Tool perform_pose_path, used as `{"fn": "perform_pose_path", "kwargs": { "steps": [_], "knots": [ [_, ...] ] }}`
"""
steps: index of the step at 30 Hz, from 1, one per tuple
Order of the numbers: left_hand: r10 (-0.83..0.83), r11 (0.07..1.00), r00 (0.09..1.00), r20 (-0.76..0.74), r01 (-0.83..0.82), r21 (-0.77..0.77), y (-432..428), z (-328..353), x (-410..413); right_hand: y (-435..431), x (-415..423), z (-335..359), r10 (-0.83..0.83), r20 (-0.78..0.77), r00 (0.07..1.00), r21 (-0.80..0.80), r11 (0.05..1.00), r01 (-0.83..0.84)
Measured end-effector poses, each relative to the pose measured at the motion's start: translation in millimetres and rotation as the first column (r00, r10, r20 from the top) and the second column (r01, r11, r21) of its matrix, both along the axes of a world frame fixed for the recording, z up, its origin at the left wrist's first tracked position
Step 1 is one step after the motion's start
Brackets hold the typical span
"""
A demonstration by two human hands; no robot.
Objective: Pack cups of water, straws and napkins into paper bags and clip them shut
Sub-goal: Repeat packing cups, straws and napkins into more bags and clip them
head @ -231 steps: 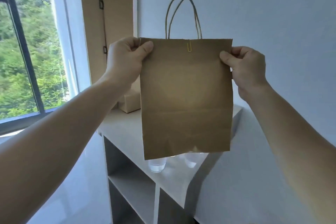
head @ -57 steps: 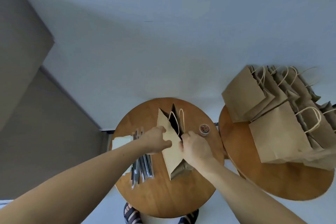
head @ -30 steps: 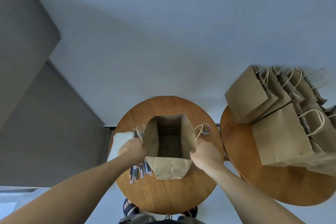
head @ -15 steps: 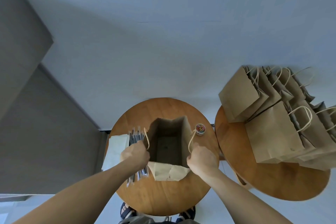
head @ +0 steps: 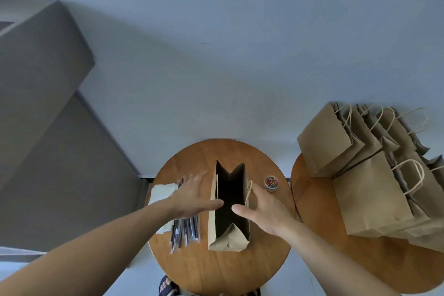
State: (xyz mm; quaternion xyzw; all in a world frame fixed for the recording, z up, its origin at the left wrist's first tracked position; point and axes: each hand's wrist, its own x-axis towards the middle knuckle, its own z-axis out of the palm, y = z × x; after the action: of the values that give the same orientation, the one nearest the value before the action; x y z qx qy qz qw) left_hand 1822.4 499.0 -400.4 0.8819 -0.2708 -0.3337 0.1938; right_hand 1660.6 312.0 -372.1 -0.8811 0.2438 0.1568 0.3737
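Head view: the open brown paper bag (head: 228, 240) stands on the round wooden worktop (head: 216, 269) between left hand (head: 192, 197) and right hand (head: 266, 209), grips spread, empty. Seemingly light, crushable: hold its rim.

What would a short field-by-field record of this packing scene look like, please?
open bag: stands upright mid round table, mouth spread, inside dark
left hand: open, fingers spread above the straws, thumb near bag's rim
right hand: open, at bag's right side
straws: wrapped, lying left of bag
napkins: left of straws, at table's edge
clip jar: right of bag, apart from it
spare bags: flat pile on second table
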Motion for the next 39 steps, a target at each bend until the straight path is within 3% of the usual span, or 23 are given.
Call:
{"fn": "perform_pose_path", "kwargs": {
  "steps": [5,9,12,16,20,27,30,39],
  "knots": [
    [0.099,0.981,0.973,0.208,-0.061,-0.183,-5,38,24,-11,22,43,-0.077,0.223,0.972,-0.088,0.991,0.099],
    [0.127,0.99,0.888,0.443,-0.089,-0.106,-8,78,60,-7,68,73,0.038,0.292,0.956,-0.18,0.984,0.015],
    [0.095,0.995,0.84,0.533,-0.101,-0.018,4,116,87,6,104,96,0.145,0.326,0.934,-0.255,0.965,-0.061],
    [0.105,0.99,0.798,0.593,-0.143,0.018,32,173,112,30,156,131,0.279,0.329,0.902,-0.313,0.934,-0.175],
    [0.185,0.978,0.709,0.68,-0.198,-0.061,74,236,133,69,211,178,0.394,0.357,0.847,-0.376,0.891,-0.256],
    [0.351,0.928,0.528,0.773,-0.306,-0.212,189,327,165,177,283,261,0.564,0.511,0.649,-0.466,0.816,-0.342],
    [0.4,0.89,0.461,0.792,-0.4,-0.216,257,341,175,229,302,277,0.626,0.531,0.571,-0.469,0.778,-0.417],
    [0.521,0.721,0.38,0.764,-0.675,-0.156,428,337,171,378,338,284,0.812,0.456,0.364,-0.494,0.571,-0.656]
  ]
}}
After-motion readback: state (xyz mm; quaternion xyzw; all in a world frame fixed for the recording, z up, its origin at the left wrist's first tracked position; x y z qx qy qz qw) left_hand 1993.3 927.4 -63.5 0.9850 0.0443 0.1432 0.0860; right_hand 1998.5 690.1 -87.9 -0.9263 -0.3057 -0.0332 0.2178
